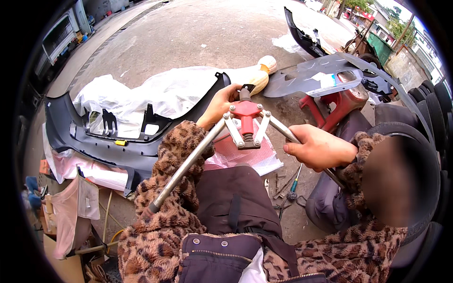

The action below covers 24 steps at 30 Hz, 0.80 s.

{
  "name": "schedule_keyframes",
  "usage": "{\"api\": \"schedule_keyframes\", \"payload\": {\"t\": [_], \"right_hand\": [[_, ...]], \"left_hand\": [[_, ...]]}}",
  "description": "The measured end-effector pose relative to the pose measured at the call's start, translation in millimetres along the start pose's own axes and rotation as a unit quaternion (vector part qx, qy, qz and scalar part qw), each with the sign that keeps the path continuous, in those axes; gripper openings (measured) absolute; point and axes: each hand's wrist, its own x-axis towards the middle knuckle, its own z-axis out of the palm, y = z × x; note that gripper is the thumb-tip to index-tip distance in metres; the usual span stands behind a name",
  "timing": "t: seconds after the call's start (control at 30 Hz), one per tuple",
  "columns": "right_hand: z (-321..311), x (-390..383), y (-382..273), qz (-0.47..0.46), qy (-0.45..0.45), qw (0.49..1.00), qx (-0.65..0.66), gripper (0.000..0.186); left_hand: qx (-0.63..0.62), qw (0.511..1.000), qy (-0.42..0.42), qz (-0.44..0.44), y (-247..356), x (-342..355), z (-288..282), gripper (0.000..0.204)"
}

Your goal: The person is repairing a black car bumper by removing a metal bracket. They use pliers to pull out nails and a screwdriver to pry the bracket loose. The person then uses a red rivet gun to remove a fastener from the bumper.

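Note:
A hand riveter (247, 111) with a red head and two long metal lever arms is held up in front of my lap. My left hand (219, 106) is closed around its upper end, close to the nose, where a small dark piece shows at the tip. My right hand (316, 147) grips the right lever arm, its fingers wrapped round the bar. The left lever arm slants down across my left sleeve, its handle end free of either hand. The two arms spread apart from the head. Pink bubble wrap (264, 153) lies on the ground behind the tool.
A dark grey car bumper (96, 147) with white plastic film (165, 87) lies to the left. A grey panel (297, 78) rests by a red stool (328, 111) at the right. A green-handled screwdriver (295, 185) lies near my legs. Stacked tyres (427, 111) stand far right.

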Motion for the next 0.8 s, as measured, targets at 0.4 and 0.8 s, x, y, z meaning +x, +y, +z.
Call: {"api": "schedule_keyframes", "payload": {"t": [0.4,0.8], "right_hand": [[38,23,57,-0.089,0.083,0.989,-0.081,0.034],[24,17,51,-0.013,0.009,0.999,-0.031,0.026]], "left_hand": [[0.088,0.995,0.010,0.039,5,2,3,0.041],[0.129,0.992,0.018,0.000,19,-39,38,0.037]]}}
